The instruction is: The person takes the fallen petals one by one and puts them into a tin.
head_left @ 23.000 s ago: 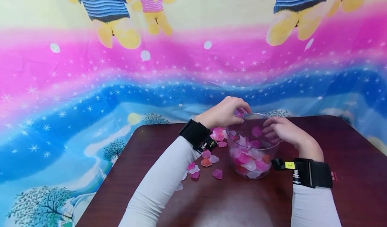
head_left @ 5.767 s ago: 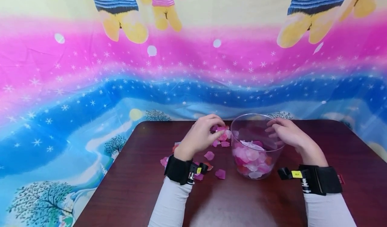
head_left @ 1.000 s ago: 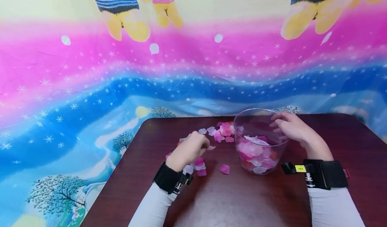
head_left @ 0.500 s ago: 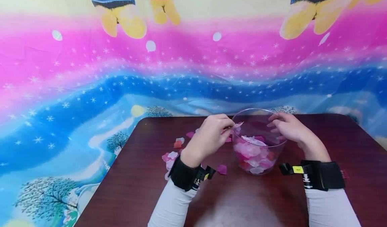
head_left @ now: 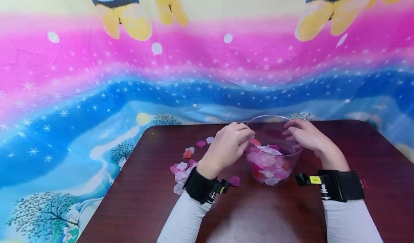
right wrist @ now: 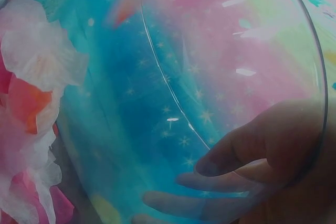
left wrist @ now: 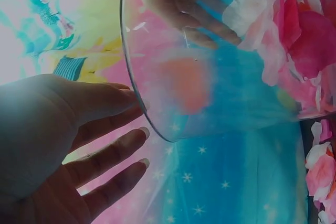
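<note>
Loose petals (head_left: 182, 168) lie on the worktop (head_left: 265, 214), some hidden behind the left hand (head_left: 226, 147), whose relaxed fingers hover empty at the clear bowl (head_left: 273, 153) rim. The right hand (head_left: 305, 135) grips the far rim, its fingers blurred through the plastic.

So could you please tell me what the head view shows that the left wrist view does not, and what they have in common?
Only the head view shows the dark table, both wristbands, and the loose petals scattered behind the left hand.

Only the left wrist view shows the left hand's fingers spread straight beside the rim, holding nothing.

Both show the clear bowl, the petals heaped in it, and the right hand gripping its far side.
</note>
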The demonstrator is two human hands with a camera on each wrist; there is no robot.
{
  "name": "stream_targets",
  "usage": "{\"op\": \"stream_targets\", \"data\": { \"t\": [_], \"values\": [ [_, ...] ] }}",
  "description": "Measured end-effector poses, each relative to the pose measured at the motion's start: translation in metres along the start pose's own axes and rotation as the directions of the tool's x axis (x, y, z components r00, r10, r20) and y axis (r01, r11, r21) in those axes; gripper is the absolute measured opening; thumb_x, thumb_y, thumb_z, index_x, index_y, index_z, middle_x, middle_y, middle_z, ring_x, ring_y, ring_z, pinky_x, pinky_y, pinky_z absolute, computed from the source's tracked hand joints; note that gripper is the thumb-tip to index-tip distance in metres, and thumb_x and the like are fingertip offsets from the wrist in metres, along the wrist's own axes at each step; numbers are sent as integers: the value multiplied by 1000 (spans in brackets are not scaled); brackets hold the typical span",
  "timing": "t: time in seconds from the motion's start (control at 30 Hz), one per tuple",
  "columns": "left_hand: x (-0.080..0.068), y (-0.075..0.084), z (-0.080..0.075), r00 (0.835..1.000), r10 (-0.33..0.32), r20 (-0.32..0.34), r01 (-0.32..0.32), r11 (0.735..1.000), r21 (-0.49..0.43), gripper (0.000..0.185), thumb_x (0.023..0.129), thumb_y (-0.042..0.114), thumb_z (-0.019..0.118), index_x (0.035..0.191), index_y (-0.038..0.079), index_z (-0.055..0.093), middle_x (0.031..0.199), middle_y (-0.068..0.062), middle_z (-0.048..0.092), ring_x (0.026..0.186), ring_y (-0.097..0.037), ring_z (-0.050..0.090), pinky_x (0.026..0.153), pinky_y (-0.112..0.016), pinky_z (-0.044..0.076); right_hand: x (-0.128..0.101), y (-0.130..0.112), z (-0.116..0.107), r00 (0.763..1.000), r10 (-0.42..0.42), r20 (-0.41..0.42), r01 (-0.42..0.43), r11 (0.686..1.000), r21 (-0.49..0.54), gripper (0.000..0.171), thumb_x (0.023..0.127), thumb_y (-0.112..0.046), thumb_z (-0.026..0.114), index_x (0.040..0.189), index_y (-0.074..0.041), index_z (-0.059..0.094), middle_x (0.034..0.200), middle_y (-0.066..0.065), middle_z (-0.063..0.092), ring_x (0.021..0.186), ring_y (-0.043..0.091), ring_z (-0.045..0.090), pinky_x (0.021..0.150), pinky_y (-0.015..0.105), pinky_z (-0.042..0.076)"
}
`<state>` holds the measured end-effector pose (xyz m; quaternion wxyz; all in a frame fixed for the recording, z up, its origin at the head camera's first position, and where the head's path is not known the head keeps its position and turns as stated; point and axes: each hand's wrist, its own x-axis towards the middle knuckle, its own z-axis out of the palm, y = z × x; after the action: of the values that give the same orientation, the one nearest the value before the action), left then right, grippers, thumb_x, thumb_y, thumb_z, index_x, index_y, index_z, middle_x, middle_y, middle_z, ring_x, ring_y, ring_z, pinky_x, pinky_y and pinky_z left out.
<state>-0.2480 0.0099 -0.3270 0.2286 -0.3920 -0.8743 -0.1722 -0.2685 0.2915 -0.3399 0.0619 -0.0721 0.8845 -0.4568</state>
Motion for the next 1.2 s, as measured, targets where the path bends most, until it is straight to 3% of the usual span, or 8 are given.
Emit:
{"op": "stream_targets", "data": {
  "t": [0.3,0.43,0.57,0.67,0.73,0.97,1.07,1.2],
  "values": [
    [-4,-16,-18,997,-42,-65,38,998,-56,18,95,17,75,112,14,77,112,3,73,109,-15,65,92,-30,55,0,-2,0,1000,-3,5,3,1000,-4,48,110,-20,29,145,12,36,140,37,51,126,52,55,89,52,58],
    [-11,-37,-28,986,-145,-79,139,987,-84,18,96,17,74,113,14,77,113,3,72,107,-15,65,89,-32,55,0,-3,-1,1000,-1,5,1,1000,-5,48,110,-20,28,146,12,36,140,37,51,126,52,55,89,52,58],
    [-24,-65,-35,961,-275,-18,273,959,-80,23,96,20,74,118,16,75,119,2,72,110,-19,66,92,-38,54,0,-3,0,1000,4,3,-4,1000,-11,48,110,-21,28,146,11,36,140,37,50,126,51,55,88,51,58],
    [-38,-89,-40,926,-374,53,377,921,-94,28,95,21,75,123,15,73,123,-2,70,114,-25,65,94,-43,53,-1,-2,1,1000,2,3,-2,1000,-18,48,110,-21,28,145,11,36,140,36,51,125,51,55,88,51,58],
    [-49,-106,-41,893,-441,93,449,886,-111,32,94,21,75,125,12,71,126,-6,68,115,-29,64,95,-46,52,-2,-1,1,1000,-1,3,1,1000,-22,48,110,-21,28,145,12,36,140,37,51,125,51,55,88,51,58],
    [-83,-152,-28,749,-613,252,653,747,-123,39,92,17,77,128,5,66,132,-18,63,125,-37,57,103,-51,48,-2,1,0,1000,-13,2,13,1000,-27,48,111,-20,28,144,12,37,140,37,51,124,52,56,87,50,58],
    [-88,-159,-17,718,-624,307,682,720,-132,41,91,14,76,129,4,65,136,-21,60,130,-39,53,106,-53,45,-2,2,1,1000,-15,0,15,999,-29,47,111,-21,28,144,12,38,139,37,51,124,52,56,86,50,59],
    [-90,-162,-3,684,-631,366,702,705,-96,49,91,15,77,135,3,62,141,-21,55,132,-39,49,108,-55,43,-1,1,3,1000,-23,-2,23,999,-26,47,111,-20,29,143,12,38,139,37,51,123,52,56,85,50,59]
  ]
}}
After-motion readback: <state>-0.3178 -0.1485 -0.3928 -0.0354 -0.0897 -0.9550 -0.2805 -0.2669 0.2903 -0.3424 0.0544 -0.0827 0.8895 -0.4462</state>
